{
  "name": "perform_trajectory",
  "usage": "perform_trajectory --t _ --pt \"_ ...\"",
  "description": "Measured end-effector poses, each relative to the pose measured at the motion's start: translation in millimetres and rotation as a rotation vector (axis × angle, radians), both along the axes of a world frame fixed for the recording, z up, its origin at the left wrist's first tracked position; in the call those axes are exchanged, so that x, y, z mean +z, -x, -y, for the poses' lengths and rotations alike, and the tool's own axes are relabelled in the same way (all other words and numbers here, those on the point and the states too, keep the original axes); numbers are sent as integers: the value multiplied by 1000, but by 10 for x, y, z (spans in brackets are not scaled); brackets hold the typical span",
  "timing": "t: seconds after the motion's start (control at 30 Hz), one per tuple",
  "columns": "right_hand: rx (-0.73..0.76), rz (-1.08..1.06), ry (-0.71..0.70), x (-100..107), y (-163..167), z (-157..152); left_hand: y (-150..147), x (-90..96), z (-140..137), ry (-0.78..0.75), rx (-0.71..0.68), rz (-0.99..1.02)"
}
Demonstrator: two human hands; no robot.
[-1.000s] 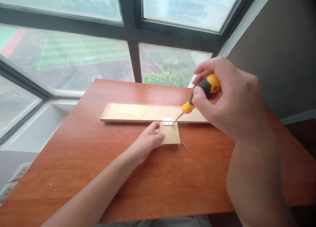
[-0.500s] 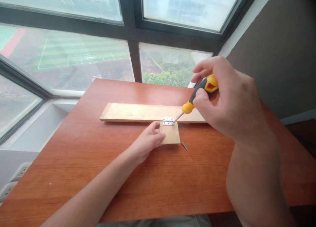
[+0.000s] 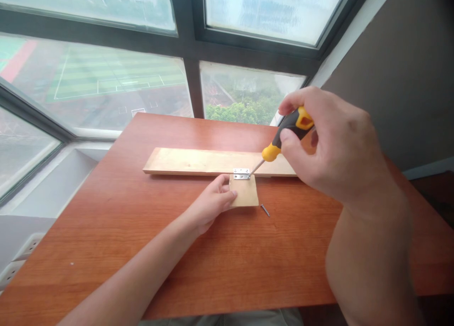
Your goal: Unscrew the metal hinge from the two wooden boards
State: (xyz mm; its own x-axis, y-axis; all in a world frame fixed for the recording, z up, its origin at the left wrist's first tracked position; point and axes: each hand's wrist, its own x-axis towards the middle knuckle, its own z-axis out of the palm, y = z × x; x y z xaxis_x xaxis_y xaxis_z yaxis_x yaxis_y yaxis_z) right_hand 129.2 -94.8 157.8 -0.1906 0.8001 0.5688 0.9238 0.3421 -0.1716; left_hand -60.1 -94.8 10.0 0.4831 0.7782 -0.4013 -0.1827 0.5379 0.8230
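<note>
My right hand (image 3: 326, 141) grips the black and yellow handle of a screwdriver (image 3: 272, 151), which slants down to the left. Its tip meets the right end of a small silver hinge (image 3: 241, 174). One leaf of the hinge lies on a long pale wooden board (image 3: 191, 161), the other on a small square wooden piece (image 3: 245, 193). With thumb above and fingers at its left edge, my left hand (image 3: 216, 198) pinches that square piece. A loose screw (image 3: 265, 210) rests on the table just right of it. Any screw head under the tip is too small to make out.
Everything lies on a reddish-brown wooden table (image 3: 213, 269). Windows with dark frames (image 3: 193, 47) rise behind it, and a grey wall (image 3: 397, 80) stands at the right. Wall sockets (image 3: 21, 259) show at the lower left.
My right hand has turned slightly and shifted a little to the right, and the screwdriver's handle has rotated with it. My left hand, the wooden pieces and the loose screw stay put.
</note>
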Motion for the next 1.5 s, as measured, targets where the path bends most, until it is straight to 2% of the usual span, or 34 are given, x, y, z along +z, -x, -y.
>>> perform_trajectory --t 0.17,0.37,0.53,0.7,0.9,1.13,1.33,1.5 --pt "-63 -11 -58 2 14 -2 -1 1 -1 1 -2 -1" --pt "48 -8 -17 28 6 12 0 -16 -3 -5 7 3" --pt "-43 -5 -68 7 23 1 1 -12 -4 9 18 8" --pt "40 -20 1 33 8 22 -2 -12 -1 17 27 8" --pt "-73 -34 -42 -7 18 -13 -4 -12 -1 7 29 -7" --pt "32 -31 -6 35 10 30 -5 -5 1 9 20 -5" --pt "-63 -34 -11 8 43 -3 -3 3 -2 24 25 -7" --pt "-23 -57 21 28 39 22 -3 1 -2 19 21 -21"
